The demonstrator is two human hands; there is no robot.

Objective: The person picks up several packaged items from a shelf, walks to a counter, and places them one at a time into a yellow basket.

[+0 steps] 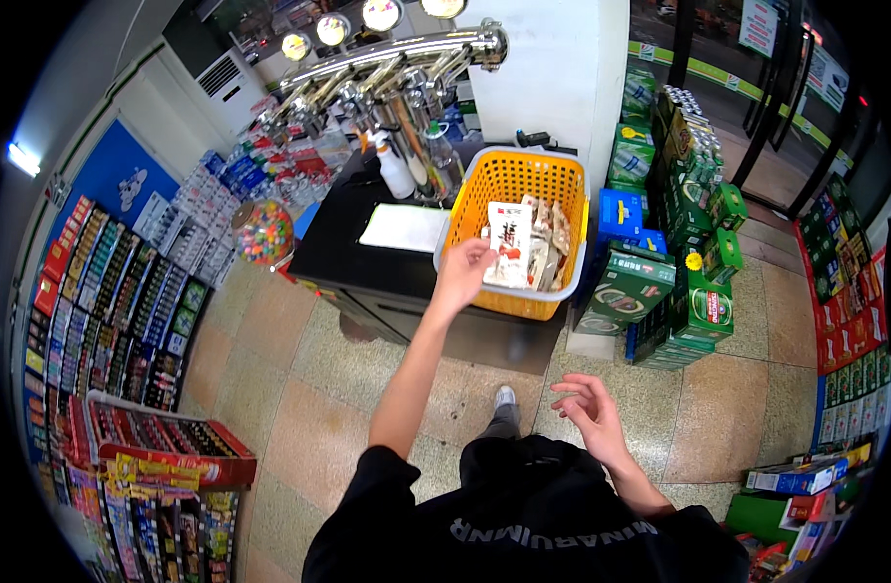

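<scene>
My left hand [465, 270] reaches into a yellow plastic basket [479, 180] and pinches the left edge of a white snack packet [510, 243] with dark and red printing. Behind and to the right of it, several more small packets [554, 238] lie in the basket. The basket stands on a black counter [343, 228]. Lower down, my right hand [593, 418] hangs in the air over the floor, holding nothing, its fingers loosely curled and apart.
Left of the basket lie a white sheet [404, 227] and a white spray bottle [395, 167], under a chrome tap tower [397, 63]. Green drink cartons [628, 287] are stacked at the right. A candy globe [263, 233] and shelves [115, 301] stand at left.
</scene>
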